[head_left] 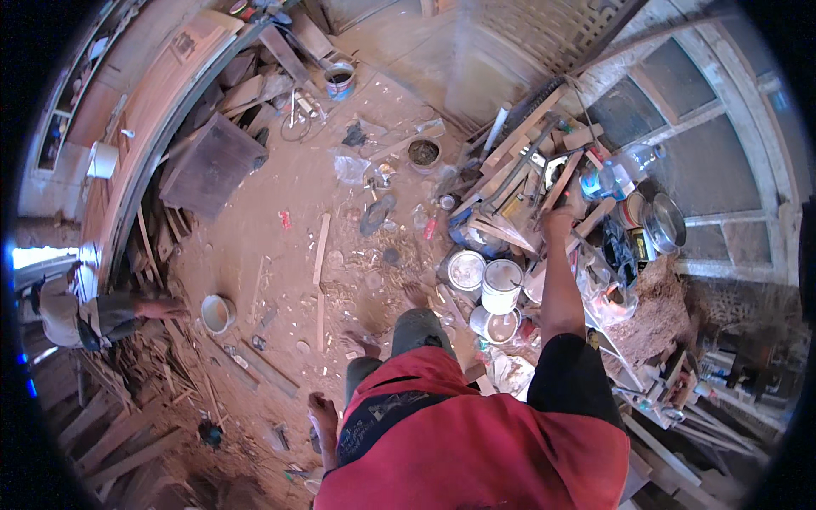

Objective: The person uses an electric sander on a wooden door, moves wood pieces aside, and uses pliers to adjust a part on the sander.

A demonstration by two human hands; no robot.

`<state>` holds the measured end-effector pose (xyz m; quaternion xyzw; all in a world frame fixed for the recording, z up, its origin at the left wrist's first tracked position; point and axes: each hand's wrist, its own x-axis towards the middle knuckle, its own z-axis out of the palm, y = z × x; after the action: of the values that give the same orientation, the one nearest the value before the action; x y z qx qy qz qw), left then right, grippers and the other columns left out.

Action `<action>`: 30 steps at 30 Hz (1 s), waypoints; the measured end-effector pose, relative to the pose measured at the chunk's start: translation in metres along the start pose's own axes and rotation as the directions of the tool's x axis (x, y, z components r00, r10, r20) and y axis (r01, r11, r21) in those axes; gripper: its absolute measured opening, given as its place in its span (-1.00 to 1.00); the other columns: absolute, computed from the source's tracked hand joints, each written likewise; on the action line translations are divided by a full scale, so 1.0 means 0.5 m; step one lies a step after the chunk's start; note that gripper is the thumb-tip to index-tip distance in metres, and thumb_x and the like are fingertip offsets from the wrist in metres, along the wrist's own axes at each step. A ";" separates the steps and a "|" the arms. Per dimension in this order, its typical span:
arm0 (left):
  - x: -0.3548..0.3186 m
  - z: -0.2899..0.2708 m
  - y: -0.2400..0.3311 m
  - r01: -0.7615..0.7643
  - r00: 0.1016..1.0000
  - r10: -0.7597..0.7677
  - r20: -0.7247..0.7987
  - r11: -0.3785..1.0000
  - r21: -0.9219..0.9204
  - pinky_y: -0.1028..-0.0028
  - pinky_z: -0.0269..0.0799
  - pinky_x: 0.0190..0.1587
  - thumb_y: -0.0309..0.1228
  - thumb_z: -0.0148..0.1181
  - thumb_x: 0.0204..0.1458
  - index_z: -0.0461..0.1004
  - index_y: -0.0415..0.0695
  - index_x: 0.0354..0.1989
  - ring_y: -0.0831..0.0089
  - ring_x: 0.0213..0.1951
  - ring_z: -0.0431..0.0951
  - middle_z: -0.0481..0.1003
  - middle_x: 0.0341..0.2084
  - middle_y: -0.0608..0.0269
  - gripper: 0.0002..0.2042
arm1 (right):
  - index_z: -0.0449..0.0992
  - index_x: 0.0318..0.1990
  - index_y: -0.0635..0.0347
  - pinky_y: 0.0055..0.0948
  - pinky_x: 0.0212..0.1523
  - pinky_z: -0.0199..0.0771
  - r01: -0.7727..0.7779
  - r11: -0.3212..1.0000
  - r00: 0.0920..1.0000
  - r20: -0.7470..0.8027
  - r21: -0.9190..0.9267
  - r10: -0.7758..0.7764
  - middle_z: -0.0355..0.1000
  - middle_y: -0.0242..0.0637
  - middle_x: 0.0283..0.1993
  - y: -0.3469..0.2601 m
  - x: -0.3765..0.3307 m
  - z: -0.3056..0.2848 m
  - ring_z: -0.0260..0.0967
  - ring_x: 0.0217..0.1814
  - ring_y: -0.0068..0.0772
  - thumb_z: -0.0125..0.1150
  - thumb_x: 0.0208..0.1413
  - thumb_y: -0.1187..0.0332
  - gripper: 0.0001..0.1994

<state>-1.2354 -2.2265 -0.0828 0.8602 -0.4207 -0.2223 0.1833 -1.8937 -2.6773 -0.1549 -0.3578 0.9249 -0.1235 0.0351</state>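
though grips unclear, hands [322,411] well apart, right one [558,223] at wooden strip [563,180], long axis forward-right

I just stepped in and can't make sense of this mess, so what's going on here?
A person in a red shirt is reaching the right hand to a jumbled pile of wood pieces; whether it grips anything is hard to tell. The left hand is low beside the body, away from the pile. White buckets stand close to the pile. Another person is at the far left, near a pale bucket on the littered floor.
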 end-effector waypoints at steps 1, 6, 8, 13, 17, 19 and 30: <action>0.008 -0.005 0.024 0.013 1.000 -0.013 -0.003 1.000 -0.003 0.20 0.37 -0.38 -0.54 0.11 -0.12 0.42 -0.17 -0.24 0.19 -0.47 0.42 0.37 -0.54 0.07 -0.79 | 0.36 0.14 0.19 0.02 -0.12 0.56 0.013 1.000 1.000 0.004 -0.004 -0.013 0.48 0.11 -0.09 0.037 0.030 0.017 0.54 -0.15 0.22 0.17 0.10 0.18 -0.52; 0.065 -0.001 0.057 0.041 0.984 -0.027 0.175 0.996 -0.077 0.27 0.39 -0.37 -0.56 0.11 -0.15 0.41 -0.18 -0.24 0.25 -0.48 0.42 0.39 -0.53 0.11 -0.77 | 0.45 -0.36 0.32 -0.09 -0.45 0.43 0.110 0.815 0.993 -0.103 0.569 -0.062 0.42 -0.14 -0.60 0.119 0.083 0.027 0.43 -0.56 -0.09 0.00 0.09 0.32 -0.79; 0.043 -0.017 0.030 0.026 0.990 -0.022 0.139 0.999 -0.028 0.29 0.39 -0.37 -0.57 0.12 -0.16 0.41 -0.18 -0.24 0.27 -0.47 0.42 0.39 -0.52 0.12 -0.76 | 0.43 -0.33 0.32 -0.17 -0.48 0.42 -0.125 0.611 0.992 0.099 0.782 0.077 0.37 -0.24 -0.63 0.037 -0.010 -0.034 0.39 -0.59 -0.18 -0.03 0.09 0.36 -0.81; 0.049 -0.016 0.008 -0.128 0.984 0.134 0.114 0.990 -0.052 0.30 0.43 -0.34 -0.60 0.17 -0.22 0.43 -0.16 -0.23 0.28 -0.45 0.45 0.42 -0.50 0.14 -0.71 | 0.35 -0.08 0.34 -0.49 -0.34 0.37 0.263 0.486 0.950 -0.310 0.834 0.019 0.40 -0.24 -0.34 0.019 -0.228 -0.135 0.33 -0.39 -0.46 -0.05 0.15 0.43 -0.77; 0.035 0.025 -0.087 -0.060 0.982 0.080 0.170 0.991 -0.124 0.30 0.48 -0.32 -0.61 0.25 -0.28 0.46 -0.14 -0.25 0.27 -0.40 0.50 0.46 -0.46 0.14 -0.68 | 0.31 0.03 0.35 -0.46 -0.30 0.38 0.200 0.333 0.979 -0.197 0.922 -0.044 0.41 -0.24 -0.23 0.002 -0.427 -0.146 0.35 -0.33 -0.44 -0.06 0.15 0.44 -0.70; 0.008 0.047 -0.095 -0.039 0.974 0.067 0.218 0.990 -0.133 0.31 0.49 -0.30 -0.59 0.26 -0.28 0.47 -0.15 -0.28 0.27 -0.39 0.52 0.47 -0.45 0.14 -0.71 | 0.31 0.16 0.35 -0.46 -0.35 0.41 0.028 0.097 0.998 -0.021 0.995 -0.067 0.38 -0.15 -0.29 -0.006 -0.533 -0.102 0.34 -0.38 -0.42 -0.07 0.12 0.44 -0.57; -0.427 0.038 -0.345 0.424 0.846 -0.501 -0.182 0.840 -0.338 0.20 0.53 -0.23 -0.47 0.23 -0.20 0.53 -0.18 -0.26 0.07 -0.31 0.60 0.55 -0.41 -0.04 -0.74 | 0.43 -0.30 0.35 0.01 -0.27 0.45 0.217 0.914 0.378 0.834 0.342 -0.402 0.48 0.07 -0.41 0.142 -1.008 -0.011 0.48 -0.28 0.19 -0.01 0.18 0.17 -0.66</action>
<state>-1.2517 -1.9573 -0.1364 0.9227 -0.1339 -0.2024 0.2997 -1.5673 -2.2876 -0.1793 -0.5304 0.6670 -0.0018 0.5232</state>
